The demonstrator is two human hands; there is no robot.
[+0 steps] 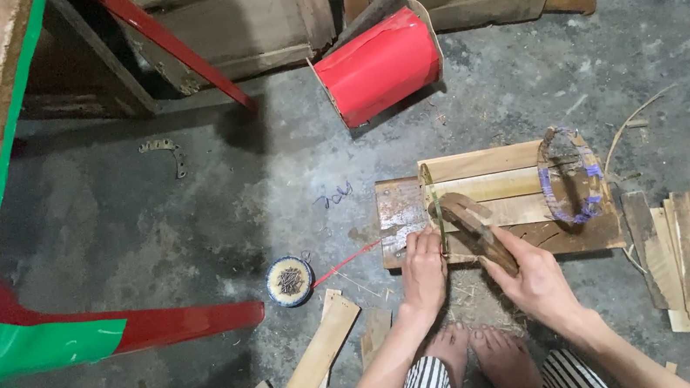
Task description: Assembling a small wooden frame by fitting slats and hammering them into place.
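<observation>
Right hand (535,278) grips a wooden mallet (475,220); left hand (423,270) seemingly pinches a bamboo strip (435,209).

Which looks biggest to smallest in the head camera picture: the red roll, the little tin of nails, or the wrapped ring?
1. Red roll, clearly biggest.
2. Wrapped ring, lying on the wooden board.
3. Tin of nails, smallest.
All lie at floor level, so the order looks safe.

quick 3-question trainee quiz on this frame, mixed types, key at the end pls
1. True or false: the right hand grips a wooden mallet over the wooden board.
2. What does the left hand touch? A) the red roll B) a thin upright strip on the board C) the small tin of nails
3. Fill in: the ring wrapped in blue cord lies toward the board's ____ end in the picture.

Key: 1 true; 2 B; 3 right
</observation>
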